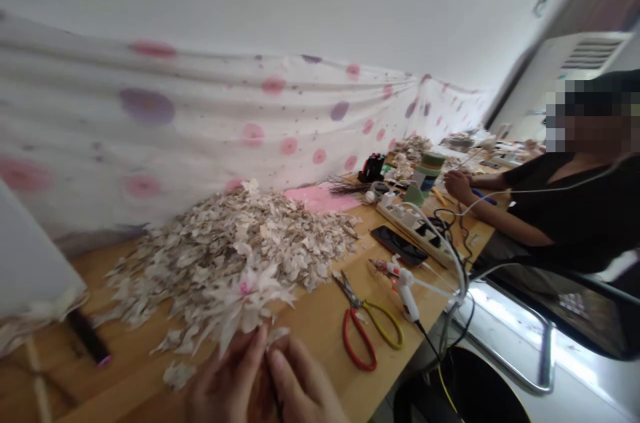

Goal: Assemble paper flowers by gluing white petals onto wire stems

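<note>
An artificial flower (255, 303) with pale, pointed petals and a pink centre rises above my hands at the near edge of the petal heap. Closed fingers of my left hand (225, 379) pinch it just under the bloom. Beside it, my right hand (305, 386) is also closed, thumb against fingers, around a thin dark stem (275, 386) that runs downward. A loose pale petal (278, 336) shows at the right fingertips; whether it is attached to the flower I cannot tell. The palms are mostly hidden.
Whitish loose petals (280, 236) are heaped on the wooden table. To the right lie scissors (357, 303) with red and yellow handles, a white glue gun (406, 293), a phone (399, 245) and a power strip (415, 226) with cables. A co-worker (565, 209) sits farther right.
</note>
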Available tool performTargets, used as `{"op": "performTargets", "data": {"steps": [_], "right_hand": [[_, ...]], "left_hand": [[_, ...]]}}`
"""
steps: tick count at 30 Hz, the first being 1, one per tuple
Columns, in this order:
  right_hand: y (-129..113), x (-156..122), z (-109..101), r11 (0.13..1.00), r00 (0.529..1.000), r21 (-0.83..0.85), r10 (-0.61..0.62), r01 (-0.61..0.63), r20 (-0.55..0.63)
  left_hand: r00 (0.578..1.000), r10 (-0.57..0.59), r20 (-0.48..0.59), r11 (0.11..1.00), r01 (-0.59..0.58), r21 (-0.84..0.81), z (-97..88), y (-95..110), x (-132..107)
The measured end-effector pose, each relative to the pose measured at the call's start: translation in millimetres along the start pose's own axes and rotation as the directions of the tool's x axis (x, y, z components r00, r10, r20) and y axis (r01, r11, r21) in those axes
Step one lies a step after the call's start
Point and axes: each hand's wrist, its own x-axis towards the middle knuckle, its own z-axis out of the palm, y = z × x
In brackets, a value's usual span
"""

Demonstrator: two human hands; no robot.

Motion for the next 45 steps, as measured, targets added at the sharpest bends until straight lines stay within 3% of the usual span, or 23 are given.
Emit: {"op": "performTargets", "data": {"steps": [5,10,15,17,21,27,32,39,45], "right_hand": [[-21.8,-0.5,5.4,0.963,0.978,0.187,0.177,-0.195,0.108],[-33.4,2.1,6.5,0.796,0.935,0.492,0.279,-0.353,0.220],[-42.6,-1.0,6.3,0.758,0.906,0.498,0.357,-0.423,0.226],[-41.7,-1.3,6.4,0.775,0.917,0.491,0.339,-0.398,0.209],[-34.6,-3.1,6.1,0.806,0.923,0.452,0.309,-0.383,0.231],[-33.5,-9.1,6.7,0.806,0.919,0.445,0.320,-0.391,0.228],[-47.6,-12.2,6.0,0.787,0.901,0.443,0.341,-0.429,0.267],[-55.4,-13.3,3.4,0.772,0.879,0.431,0.352,-0.466,0.322],[-53.3,-15.0,1.0,0.740,0.869,0.472,0.325,-0.479,0.372]], "left_hand": [[0.997,0.002,0.075,0.998,0.003,-0.069,19.9,22.7,-13.0],[0.998,-0.023,0.051,0.995,0.028,-0.098,27.4,24.8,-18.0],[0.995,-0.097,0.005,0.975,0.096,-0.201,31.0,19.4,-25.0],[0.998,-0.059,-0.038,0.983,0.052,-0.179,30.7,20.7,-26.9],[0.984,0.097,-0.148,0.995,-0.095,0.026,27.2,27.7,-29.9],[0.900,0.368,-0.232,0.923,-0.324,0.209,24.5,28.8,-33.4],[0.803,0.581,-0.129,0.786,-0.514,0.344,16.4,28.3,-29.5],[0.741,0.668,-0.069,0.679,-0.570,0.462,11.9,31.7,-26.3],[0.702,0.706,-0.092,0.653,-0.595,0.469,13.9,28.7,-27.0]]}}
